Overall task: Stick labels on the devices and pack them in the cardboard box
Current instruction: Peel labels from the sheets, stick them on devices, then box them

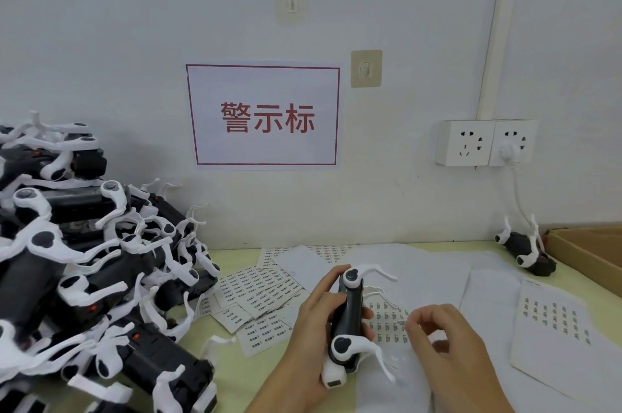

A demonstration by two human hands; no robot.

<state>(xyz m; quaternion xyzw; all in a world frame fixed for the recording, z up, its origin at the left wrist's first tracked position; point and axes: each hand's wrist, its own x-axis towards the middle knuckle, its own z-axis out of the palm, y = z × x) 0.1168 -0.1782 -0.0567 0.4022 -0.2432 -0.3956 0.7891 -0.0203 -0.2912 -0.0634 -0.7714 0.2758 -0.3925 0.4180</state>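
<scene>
- Clearly early in the job: a large heap of black devices with white curved arms fills the bench's left edge, seemingly waiting for labels.
- The left hand is wrapped around 1 black-and-white device, held upright near the bench's front edge.
- The right hand, just beside it, has thumb and fingertips pinched together, likely on a small label; the label itself is too small to tell.
- Sheets of small printed labels lie scattered mid-bench; another sheet lies toward the right edge.
- 1 device lies just beside the brown cardboard box at the far-right corner; its contents are hidden.
- Judged remaining: nearly all labelling and packing.
</scene>
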